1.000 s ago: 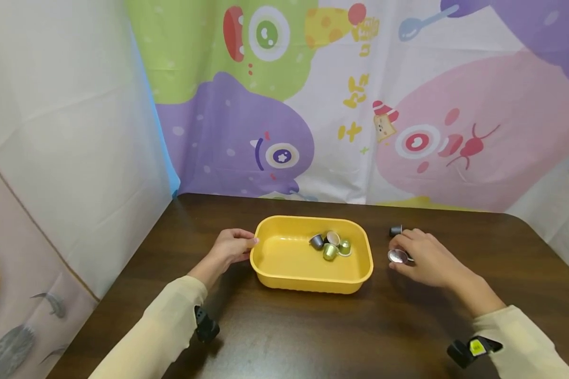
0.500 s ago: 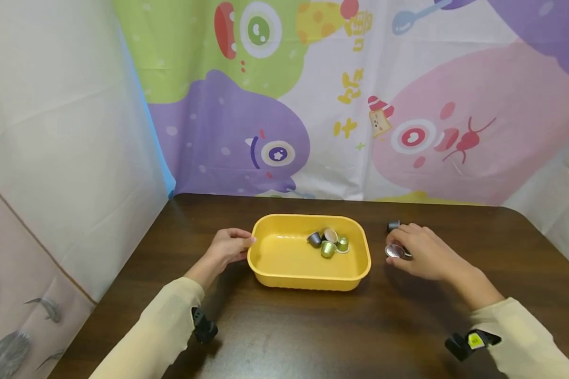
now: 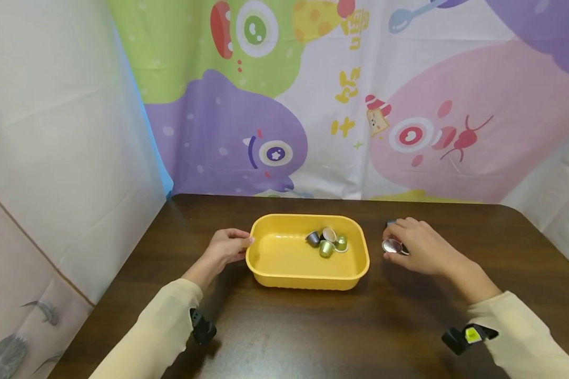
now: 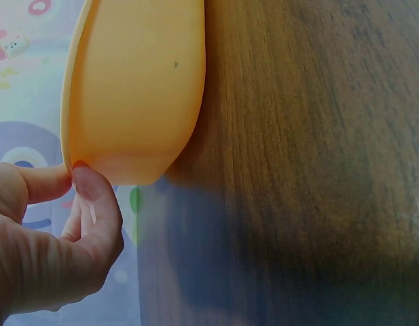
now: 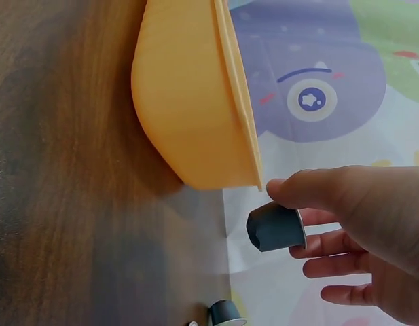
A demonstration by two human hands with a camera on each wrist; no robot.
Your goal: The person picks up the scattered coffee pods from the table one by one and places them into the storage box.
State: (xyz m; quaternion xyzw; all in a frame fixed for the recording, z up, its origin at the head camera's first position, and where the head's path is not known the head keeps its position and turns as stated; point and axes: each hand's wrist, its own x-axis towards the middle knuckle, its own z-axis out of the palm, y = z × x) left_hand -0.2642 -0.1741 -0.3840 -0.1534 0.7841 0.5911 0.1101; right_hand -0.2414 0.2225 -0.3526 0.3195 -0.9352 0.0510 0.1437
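Note:
My left hand (image 3: 226, 247) pinches the left rim of a yellow plastic tub (image 3: 289, 282) between thumb and fingers. Inside the tub, right of its middle, lie a dark coffee capsule (image 3: 313, 239), one showing its beige lid (image 3: 329, 234), and two green capsules (image 3: 326, 249). To the right of the tub, my right hand (image 3: 419, 246) pinches another dark coffee capsule (image 5: 274, 227) by thumb and fingertips, its silver lid (image 3: 391, 246) visible in the head view. In the right wrist view that capsule is held just beyond the tub's end wall (image 5: 202, 136).
A further dark capsule (image 5: 226, 312) rests on the brown wooden table (image 3: 284, 331), partly covered by my right hand in the head view. Behind the table hangs a cartoon-print cloth (image 3: 332, 173); a pale cloth wall (image 3: 76, 131) stands at the left.
My right hand has shifted slightly up and left with the capsule, now covering more of the one behind it. The left hand keeps its pinch on the rim. The view has shifted slightly.

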